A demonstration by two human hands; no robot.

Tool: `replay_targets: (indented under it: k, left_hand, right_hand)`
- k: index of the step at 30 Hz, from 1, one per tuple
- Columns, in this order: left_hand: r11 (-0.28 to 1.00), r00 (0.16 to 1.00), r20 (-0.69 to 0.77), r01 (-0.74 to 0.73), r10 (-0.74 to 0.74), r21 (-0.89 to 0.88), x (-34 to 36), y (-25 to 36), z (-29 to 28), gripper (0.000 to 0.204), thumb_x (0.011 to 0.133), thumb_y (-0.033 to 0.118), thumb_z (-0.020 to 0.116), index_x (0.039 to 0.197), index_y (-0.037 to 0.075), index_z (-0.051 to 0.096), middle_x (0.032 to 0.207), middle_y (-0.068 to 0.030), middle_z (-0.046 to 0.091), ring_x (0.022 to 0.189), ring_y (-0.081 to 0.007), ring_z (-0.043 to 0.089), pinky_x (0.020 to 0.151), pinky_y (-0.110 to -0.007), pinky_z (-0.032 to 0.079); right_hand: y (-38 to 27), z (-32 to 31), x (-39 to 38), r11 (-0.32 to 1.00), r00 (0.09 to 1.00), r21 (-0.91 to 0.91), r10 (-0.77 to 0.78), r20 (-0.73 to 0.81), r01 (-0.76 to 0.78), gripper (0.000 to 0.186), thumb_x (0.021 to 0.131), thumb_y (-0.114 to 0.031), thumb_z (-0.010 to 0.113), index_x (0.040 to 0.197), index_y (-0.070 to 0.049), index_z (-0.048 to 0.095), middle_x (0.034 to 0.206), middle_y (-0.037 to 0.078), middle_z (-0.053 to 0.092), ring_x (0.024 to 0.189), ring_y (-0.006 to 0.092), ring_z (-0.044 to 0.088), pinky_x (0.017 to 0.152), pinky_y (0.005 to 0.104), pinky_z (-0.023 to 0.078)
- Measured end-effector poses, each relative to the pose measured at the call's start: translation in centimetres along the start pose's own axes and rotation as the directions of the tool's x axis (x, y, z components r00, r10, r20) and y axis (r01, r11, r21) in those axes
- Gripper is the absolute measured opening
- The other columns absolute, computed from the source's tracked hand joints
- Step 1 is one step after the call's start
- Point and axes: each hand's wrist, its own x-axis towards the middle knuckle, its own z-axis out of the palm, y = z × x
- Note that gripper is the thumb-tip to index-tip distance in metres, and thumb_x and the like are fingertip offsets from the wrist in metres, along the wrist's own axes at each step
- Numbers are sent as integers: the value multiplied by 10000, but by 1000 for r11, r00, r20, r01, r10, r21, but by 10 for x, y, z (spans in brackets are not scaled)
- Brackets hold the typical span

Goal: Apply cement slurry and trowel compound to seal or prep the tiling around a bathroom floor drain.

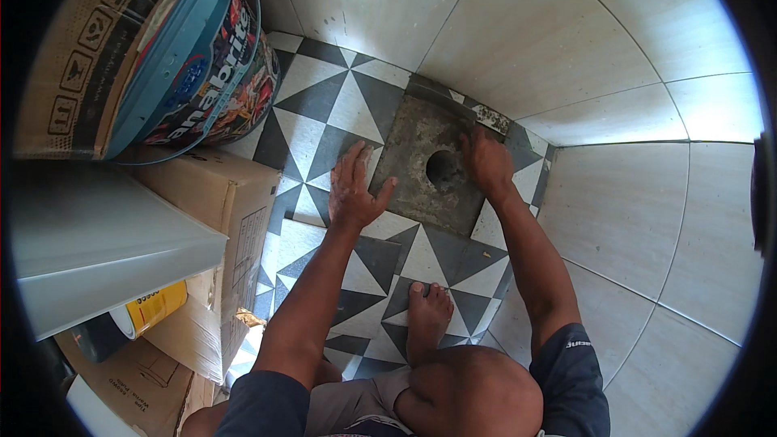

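Note:
A square patch of bare grey concrete (pixel 413 137) is set in the floor, with a round dark hole (pixel 444 170) in it. My left hand (pixel 356 186) lies flat with fingers spread on the black and white patterned tiles (pixel 328 97), beside the patch's left edge. To the right of the hole, my right hand (pixel 489 163) is closed, its fingers curled down near the concrete. What it grips, if anything, is hidden. Just beyond it lies a narrow light tile strip (pixel 490 119) speckled with dark grit, along the patch's far right edge.
Beige wall tiles (pixel 550 40) rise beyond and to the right. On the left stand a blue-lidded paint bucket (pixel 218 73), cardboard boxes (pixel 218 194), a pale panel (pixel 121 235) and a yellow-labelled container (pixel 154 307). My bare foot (pixel 429 311) rests on the tiles near the patch.

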Motion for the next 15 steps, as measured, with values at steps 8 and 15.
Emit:
replay_targets:
  k: [8, 15]
  left_hand:
    - [1000, 999, -38, -28, 28, -14, -5, -9, 4, 665, 849, 328, 755, 1397, 34, 519, 1486, -162, 469, 1318, -386, 501, 1090, -538, 394]
    - [999, 998, -41, -41, 40, -2, -3, 1, -2, 627, 814, 234, 768, 1364, 35, 542, 1462, -149, 483, 1317, -374, 501, 1083, -521, 397]
  right_hand:
    - [19, 16, -28, 999, 986, -42, -18, 165, 26, 325, 1009, -375, 548, 1065, -59, 598, 914, 275, 713, 861, 489, 695, 748, 600, 553]
    - [25, -11, -28, 997, 993, -67, 47, 112, -39, 330, 997, -382, 565, 1101, -71, 601, 950, 262, 718, 894, 474, 695, 774, 598, 548]
